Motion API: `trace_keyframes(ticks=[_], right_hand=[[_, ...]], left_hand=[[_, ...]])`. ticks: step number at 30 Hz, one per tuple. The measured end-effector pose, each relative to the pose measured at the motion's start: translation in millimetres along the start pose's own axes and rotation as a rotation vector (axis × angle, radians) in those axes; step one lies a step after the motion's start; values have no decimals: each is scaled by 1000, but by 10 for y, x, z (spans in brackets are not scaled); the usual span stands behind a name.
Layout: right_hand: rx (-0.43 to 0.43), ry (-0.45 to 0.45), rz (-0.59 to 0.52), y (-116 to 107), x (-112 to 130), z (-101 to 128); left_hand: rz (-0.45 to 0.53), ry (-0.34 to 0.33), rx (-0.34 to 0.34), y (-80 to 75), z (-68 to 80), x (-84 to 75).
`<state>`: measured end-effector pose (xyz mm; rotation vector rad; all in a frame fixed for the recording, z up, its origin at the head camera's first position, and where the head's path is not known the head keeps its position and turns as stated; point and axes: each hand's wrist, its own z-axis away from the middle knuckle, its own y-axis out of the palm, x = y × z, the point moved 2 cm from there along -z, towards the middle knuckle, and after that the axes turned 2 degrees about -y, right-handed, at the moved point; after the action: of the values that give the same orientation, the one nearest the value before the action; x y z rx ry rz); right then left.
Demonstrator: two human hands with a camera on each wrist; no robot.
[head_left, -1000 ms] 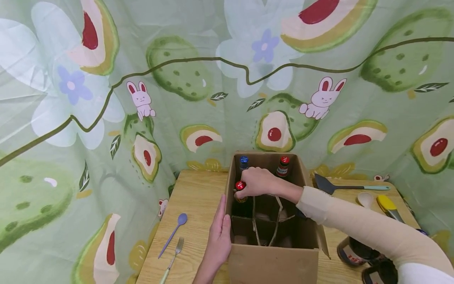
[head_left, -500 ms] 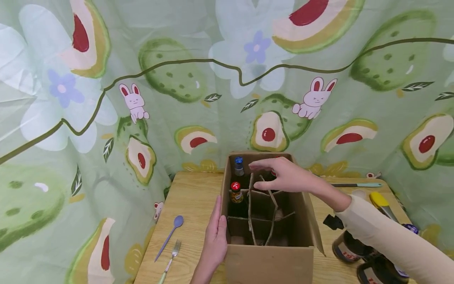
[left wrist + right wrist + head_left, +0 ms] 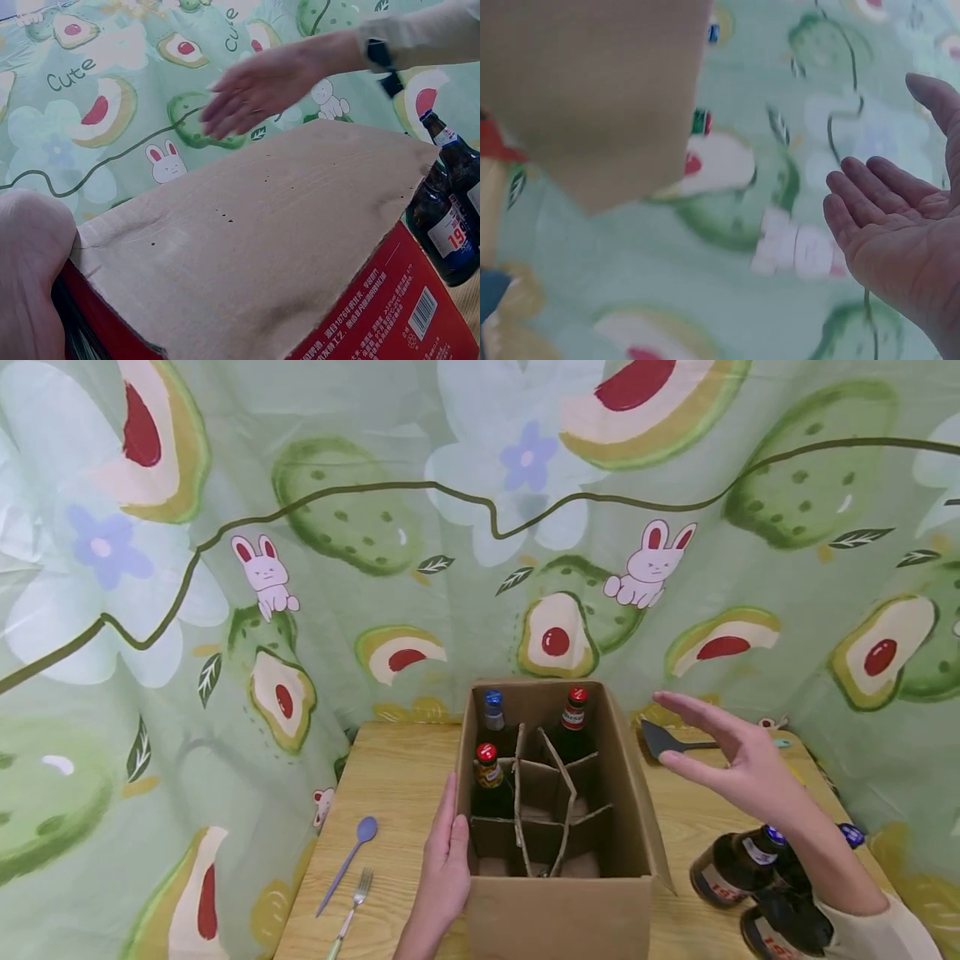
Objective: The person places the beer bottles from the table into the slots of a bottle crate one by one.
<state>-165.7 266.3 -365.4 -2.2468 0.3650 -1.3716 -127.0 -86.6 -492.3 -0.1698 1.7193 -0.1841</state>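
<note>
A brown cardboard box (image 3: 558, 910) stands on the table, its inside split into compartments by cardboard dividers (image 3: 516, 793). Three capped bottles are in it: a blue-capped bottle (image 3: 493, 714) at back left, a red-capped bottle (image 3: 574, 714) at back right, and another red-capped bottle (image 3: 489, 772) in front of the blue one. My left hand (image 3: 446, 872) rests with straight fingers against the box's left side. Right of the box, my right hand (image 3: 750, 768) is in the air, fingers extended and thumb apart, holding nothing.
Dark brown beer bottles (image 3: 727, 868) with blue caps stand right of the box, partly behind my right forearm. A dark spatula (image 3: 663, 741) lies at the back right. On the left are a purple spoon (image 3: 366, 829) and a fork (image 3: 360, 891). A patterned curtain (image 3: 420, 568) hangs behind.
My right hand has let go of the front red-capped bottle, leaving it in its compartment, and has moved right, out of the box. The left hand stays on the box's side.
</note>
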Motion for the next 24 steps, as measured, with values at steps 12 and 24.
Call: trace_keyframes(ticks=[12, 24], right_hand=[[-404, 268, 92, -266, -485, 1061], [-837, 788, 49, -154, -882, 1889]], left_hand=[[-4, 11, -6, 4, 11, -6], [15, 7, -4, 19, 10, -14]])
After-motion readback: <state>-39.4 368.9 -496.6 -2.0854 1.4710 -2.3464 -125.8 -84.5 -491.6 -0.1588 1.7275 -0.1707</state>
